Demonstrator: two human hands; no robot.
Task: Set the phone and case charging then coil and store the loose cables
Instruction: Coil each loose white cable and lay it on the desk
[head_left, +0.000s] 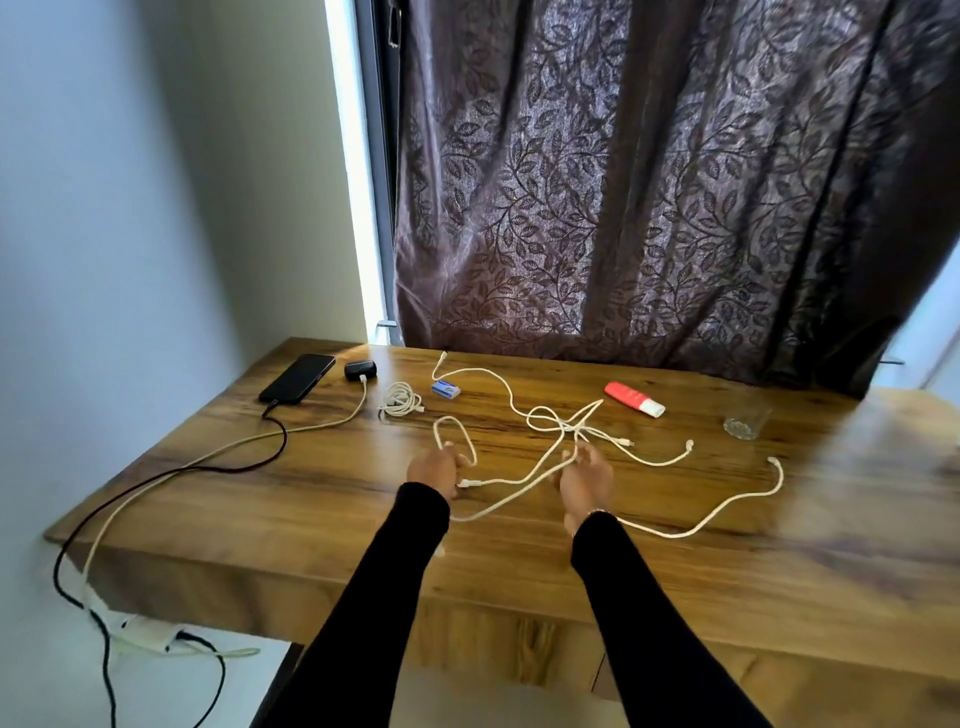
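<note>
Loose white cables (540, 415) in both hands (436, 470)

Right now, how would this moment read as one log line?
phone: plugged in | case: plugged in | left hand: grips white cable loop | right hand: holds tangled cable | one coil done

Head camera looks down, close over table (322, 499)

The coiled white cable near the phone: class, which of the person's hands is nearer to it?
Left. The left hand lies just in front of the coiled white cable, slightly to its right, gripping a loose cable. The right hand is farther right, across the tangle.
</note>
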